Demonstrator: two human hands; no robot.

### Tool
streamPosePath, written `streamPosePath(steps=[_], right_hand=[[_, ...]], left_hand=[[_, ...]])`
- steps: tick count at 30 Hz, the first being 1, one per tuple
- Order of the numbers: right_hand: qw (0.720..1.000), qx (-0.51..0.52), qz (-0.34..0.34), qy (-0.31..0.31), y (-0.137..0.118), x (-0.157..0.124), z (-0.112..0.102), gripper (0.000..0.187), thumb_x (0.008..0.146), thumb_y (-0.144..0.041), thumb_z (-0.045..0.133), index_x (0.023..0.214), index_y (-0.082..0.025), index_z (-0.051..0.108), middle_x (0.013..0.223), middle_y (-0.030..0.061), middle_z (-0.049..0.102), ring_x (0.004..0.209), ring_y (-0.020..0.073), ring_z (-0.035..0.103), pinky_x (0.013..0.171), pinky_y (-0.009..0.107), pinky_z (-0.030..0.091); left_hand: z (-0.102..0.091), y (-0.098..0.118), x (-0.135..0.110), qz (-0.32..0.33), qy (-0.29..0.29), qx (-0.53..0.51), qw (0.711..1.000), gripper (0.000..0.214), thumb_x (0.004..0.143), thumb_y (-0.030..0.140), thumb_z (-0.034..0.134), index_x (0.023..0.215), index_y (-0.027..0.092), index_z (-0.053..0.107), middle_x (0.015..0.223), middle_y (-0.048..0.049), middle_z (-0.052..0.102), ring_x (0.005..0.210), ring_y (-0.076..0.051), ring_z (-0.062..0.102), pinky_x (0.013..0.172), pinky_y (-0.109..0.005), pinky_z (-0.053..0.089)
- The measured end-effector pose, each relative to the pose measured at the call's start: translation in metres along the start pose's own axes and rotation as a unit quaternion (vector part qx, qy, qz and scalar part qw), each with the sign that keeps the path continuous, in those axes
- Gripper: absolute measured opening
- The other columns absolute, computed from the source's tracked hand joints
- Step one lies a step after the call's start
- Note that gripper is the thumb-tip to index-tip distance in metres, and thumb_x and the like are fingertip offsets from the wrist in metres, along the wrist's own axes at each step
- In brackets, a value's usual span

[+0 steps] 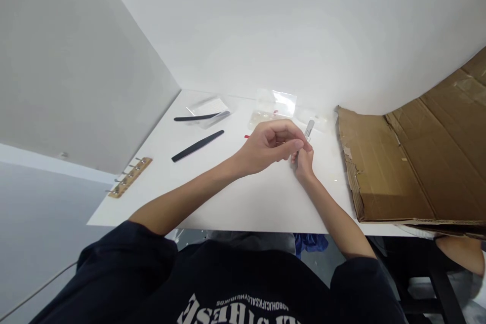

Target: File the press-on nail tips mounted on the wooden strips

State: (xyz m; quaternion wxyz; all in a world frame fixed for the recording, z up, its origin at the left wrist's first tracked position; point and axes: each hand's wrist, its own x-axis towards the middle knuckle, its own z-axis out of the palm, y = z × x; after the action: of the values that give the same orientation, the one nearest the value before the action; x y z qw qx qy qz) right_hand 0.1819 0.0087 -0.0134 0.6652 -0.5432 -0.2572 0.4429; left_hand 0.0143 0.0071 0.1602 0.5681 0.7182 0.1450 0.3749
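Observation:
My left hand (271, 144) is curled, its fingertips pinched together right against my right hand (304, 162). My right hand is closed around a thin silver-grey tool (309, 129) that sticks up and away from the fingers. Both hands meet over the middle of the white table (235, 197). What the left fingertips pinch is too small to make out. A small red piece (247, 136) lies just left of my left hand.
Two black nail files (197, 146) (197, 117) lie to the left, one partly in a clear packet (208, 109). More clear packets (275, 104) lie behind the hands. A wooden strip with metal pins (130, 177) sits at the left edge. A cardboard sheet (398, 162) stands at right; another person's arm (461, 253) shows below it.

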Motion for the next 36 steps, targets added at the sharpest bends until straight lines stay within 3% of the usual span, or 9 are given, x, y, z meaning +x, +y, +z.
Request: streamPosePath(steps=[5, 9, 12, 16, 19, 24, 29, 36], right_hand=[[1.000, 0.005, 0.001, -0.006, 0.001, 0.000, -0.001, 0.047, 0.092, -0.063, 0.065, 0.072, -0.022, 0.054, 0.048, -0.0073, 0.048, 0.038, 0.0066, 0.038, 0.034, 0.019, 0.032], [0.999, 0.004, -0.009, -0.049, -0.010, -0.008, 0.001, 0.047, 0.088, -0.064, 0.070, 0.074, -0.023, 0.053, 0.041, -0.0112, 0.038, 0.035, 0.0072, 0.034, 0.033, 0.020, 0.028], [0.994, -0.032, -0.046, -0.094, -0.019, -0.019, 0.003, 0.040, 0.088, -0.057, 0.074, 0.079, -0.022, 0.058, 0.040, -0.0124, 0.037, 0.034, 0.0070, 0.032, 0.033, 0.021, 0.026], [0.976, -0.130, -0.087, -0.151, -0.022, -0.032, 0.007, 0.035, 0.088, -0.054, 0.075, 0.088, -0.020, 0.065, 0.053, -0.0066, 0.057, 0.038, 0.0078, 0.043, 0.037, 0.022, 0.033], [0.969, -0.161, -0.102, -0.161, -0.017, -0.037, 0.010, 0.034, 0.088, -0.051, 0.075, 0.096, -0.020, 0.067, 0.065, -0.0034, 0.064, 0.044, 0.0091, 0.051, 0.040, 0.023, 0.039], [0.969, -0.177, -0.102, -0.138, -0.012, -0.040, 0.012, 0.029, 0.088, -0.048, 0.075, 0.092, -0.020, 0.068, 0.067, -0.0030, 0.063, 0.044, 0.0092, 0.049, 0.041, 0.024, 0.040], [0.975, -0.138, -0.044, -0.169, -0.015, -0.039, 0.010, 0.030, 0.087, -0.048, 0.077, 0.087, -0.021, 0.064, 0.054, -0.0068, 0.056, 0.038, 0.0074, 0.041, 0.036, 0.022, 0.031], [0.969, -0.070, 0.053, -0.232, -0.020, -0.034, 0.008, 0.034, 0.084, -0.050, 0.079, 0.087, -0.022, 0.061, 0.051, -0.0078, 0.052, 0.039, 0.0072, 0.038, 0.033, 0.019, 0.029]], left_hand=[[0.000, -0.015, -0.002, -0.014, 0.015, -0.028, 0.999, 0.013, 0.093, 0.027, 0.071, 0.088, 0.016, 0.068, 0.085, -0.0059, 0.078, 0.055, -0.006, 0.059, 0.047, -0.019, 0.042], [-0.001, -0.063, -0.012, -0.044, 0.051, -0.038, 0.997, 0.016, 0.094, 0.031, 0.071, 0.094, 0.015, 0.069, 0.083, -0.0057, 0.077, 0.058, -0.007, 0.061, 0.049, -0.018, 0.042], [-0.005, -0.103, -0.023, -0.095, 0.110, -0.025, 0.989, 0.020, 0.092, 0.034, 0.073, 0.093, 0.015, 0.067, 0.086, -0.0071, 0.076, 0.067, -0.010, 0.065, 0.052, -0.019, 0.042], [-0.012, -0.132, -0.034, -0.134, 0.143, -0.030, 0.980, 0.025, 0.092, 0.038, 0.071, 0.091, 0.014, 0.066, 0.076, -0.0041, 0.070, 0.064, -0.010, 0.061, 0.052, -0.020, 0.041], [-0.017, -0.136, -0.039, -0.143, 0.145, -0.033, 0.978, 0.026, 0.093, 0.039, 0.070, 0.091, 0.013, 0.067, 0.072, -0.0013, 0.065, 0.059, -0.008, 0.055, 0.052, -0.020, 0.040], [-0.021, -0.136, -0.046, -0.155, 0.144, -0.016, 0.977, 0.027, 0.091, 0.040, 0.071, 0.086, 0.014, 0.065, 0.072, -0.0002, 0.061, 0.059, -0.007, 0.050, 0.053, -0.020, 0.040], [-0.021, -0.137, -0.051, -0.159, 0.134, -0.013, 0.978, 0.028, 0.093, 0.043, 0.069, 0.088, 0.015, 0.064, 0.079, -0.0021, 0.065, 0.062, -0.009, 0.053, 0.055, -0.021, 0.043], [-0.022, -0.134, -0.052, -0.107, 0.115, 0.036, 0.987, 0.028, 0.097, 0.043, 0.066, 0.113, 0.020, 0.067, 0.088, -0.0027, 0.071, 0.070, -0.011, 0.059, 0.062, -0.023, 0.046]])
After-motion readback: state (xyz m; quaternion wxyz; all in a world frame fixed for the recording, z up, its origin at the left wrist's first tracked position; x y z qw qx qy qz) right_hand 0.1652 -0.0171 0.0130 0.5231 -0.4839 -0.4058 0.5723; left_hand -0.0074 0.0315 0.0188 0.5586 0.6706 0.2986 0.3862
